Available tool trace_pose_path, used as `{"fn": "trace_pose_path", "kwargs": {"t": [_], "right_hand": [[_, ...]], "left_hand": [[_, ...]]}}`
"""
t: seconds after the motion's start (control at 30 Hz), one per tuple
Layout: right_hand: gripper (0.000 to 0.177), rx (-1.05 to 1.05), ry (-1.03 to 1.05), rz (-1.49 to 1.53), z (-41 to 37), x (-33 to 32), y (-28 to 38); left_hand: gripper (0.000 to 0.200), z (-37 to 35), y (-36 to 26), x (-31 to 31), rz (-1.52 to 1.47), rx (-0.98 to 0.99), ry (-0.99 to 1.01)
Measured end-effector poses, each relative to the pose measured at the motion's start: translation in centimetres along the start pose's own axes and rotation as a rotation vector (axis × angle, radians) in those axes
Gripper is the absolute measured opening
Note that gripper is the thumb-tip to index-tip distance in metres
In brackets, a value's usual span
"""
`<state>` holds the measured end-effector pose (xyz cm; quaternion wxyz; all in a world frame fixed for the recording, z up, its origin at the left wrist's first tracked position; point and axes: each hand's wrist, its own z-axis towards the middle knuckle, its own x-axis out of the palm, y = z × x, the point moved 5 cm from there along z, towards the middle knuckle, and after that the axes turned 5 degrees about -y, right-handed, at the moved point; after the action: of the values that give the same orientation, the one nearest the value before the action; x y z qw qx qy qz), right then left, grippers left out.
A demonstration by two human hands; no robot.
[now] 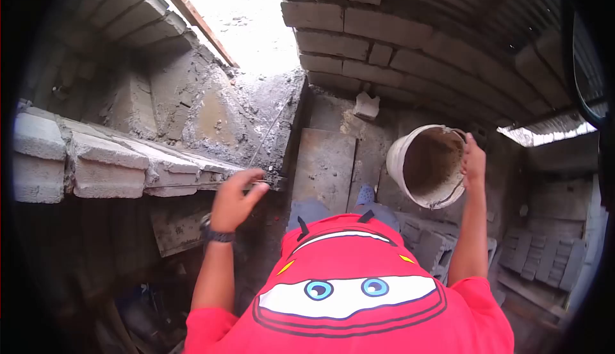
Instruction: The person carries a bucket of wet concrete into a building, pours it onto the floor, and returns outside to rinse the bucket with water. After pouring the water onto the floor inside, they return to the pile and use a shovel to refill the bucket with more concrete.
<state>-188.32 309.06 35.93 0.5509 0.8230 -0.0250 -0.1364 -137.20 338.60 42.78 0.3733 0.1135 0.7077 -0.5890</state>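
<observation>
At the bucket's far right rim, right hand grips; left hand open beside the block wall, contact unclear. Bucket tipped, mouth showing, mortar-crusted inside; likely stiff, fairly light if only residue, gritty. Best hold: rim, opposite sides. Rough block edges left, brickwork ahead; more room over the floor slab.

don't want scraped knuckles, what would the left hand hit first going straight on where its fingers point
The left hand would probably meet the wall's rough end first, though depth is unclear.
</observation>
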Motion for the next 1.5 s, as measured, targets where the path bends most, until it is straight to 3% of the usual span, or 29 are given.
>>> {"fn": "trace_pose_path", "kwargs": {"t": [0.13,0.17,0.2,0.27,0.3,0.33,0.4,0.43,0.5,0.63,0.77,0.9,1.03,1.17,1.23,1.27,1.43,1.5], "right_hand": [[0.04,0.018,0.147,-0.247,3.0,8.2,0.1],[0.041,0.023,0.209,-0.286,3.3,10.3,0.0],[0.043,0.019,0.291,-0.288,3.4,12.3,0.3],[0.043,-0.033,0.403,-0.314,2.9,16.0,1.6],[0.043,-0.098,0.493,-0.335,2.9,17.9,2.5],[0.043,-0.146,0.541,-0.369,3.2,19.5,3.1],[0.043,-0.115,0.585,-0.351,2.7,22.4,6.1],[0.044,-0.082,0.619,-0.339,2.5,24.0,7.8],[0.047,-0.22,0.649,-0.307,2.5,27.1,10.5],[0.043,-0.24,0.706,-0.219,-0.8,32.0,17.4],[0.04,-0.278,0.77,-0.029,-2.6,38.0,21.6],[0.04,-0.406,0.823,0.003,-4.4,44.9,24.4],[0.039,-0.418,0.941,0.064,-4.9,52.9,26.8],[0.04,-0.464,1.08,0.093,-4.5,60.6,30.1],[0.041,-0.444,1.201,0.106,-3.6,64.2,32.0],[0.042,-0.479,1.205,0.107,-3.0,65.7,32.9],[0.044,-0.539,1.289,0.106,-1.9,71.2,38.5],[0.047,-0.552,1.363,0.099,-2.1,72.8,41.0]], "left_hand": [[0.017,-3.5,-12.6,-11.5,0.232,0.241,-0.826],[0.033,-5.7,-14.4,-14.5,0.359,0.496,-0.984],[0.049,-9.0,-13.0,-18.0,0.056,0.579,-1.183],[0.049,-16.0,-12.7,-23.5,0.122,0.553,-1.495],[0.05,-16.7,-13.7,-24.4,0.144,0.57,-1.63],[0.05,-16.2,-13.7,-24.7,0.156,0.57,-1.633],[0.047,-14.7,-13.3,-24.8,0.268,0.431,-1.811],[0.046,-13.5,-12.3,-24.8,0.356,0.322,-1.785],[0.045,-11.7,-9.6,-25.0,0.247,0.299,-1.837],[0.054,-7.5,-7.8,-25.3,0.18,0.224,-1.779],[0.061,-3.7,-8.1,-25.2,0.105,0.262,-1.662],[0.061,-2.0,-6.2,-25.0,0.056,0.282,-1.669],[0.065,0.2,-5.8,-24.9,0.209,0.267,-1.778],[0.067,2.1,-5.3,-25.3,0.231,0.113,-1.952],[0.067,2.1,-4.3,-25.4,0.234,0.001,-2.147],[0.068,2.8,-4.3,-25.4,0.313,-0.139,-2.219],[0.07,5.4,-2.3,-26.8,0.579,-0.063,-2.281],[0.072,6.0,-2.4,-27.0,0.741,-0.31,-2.34]]}}
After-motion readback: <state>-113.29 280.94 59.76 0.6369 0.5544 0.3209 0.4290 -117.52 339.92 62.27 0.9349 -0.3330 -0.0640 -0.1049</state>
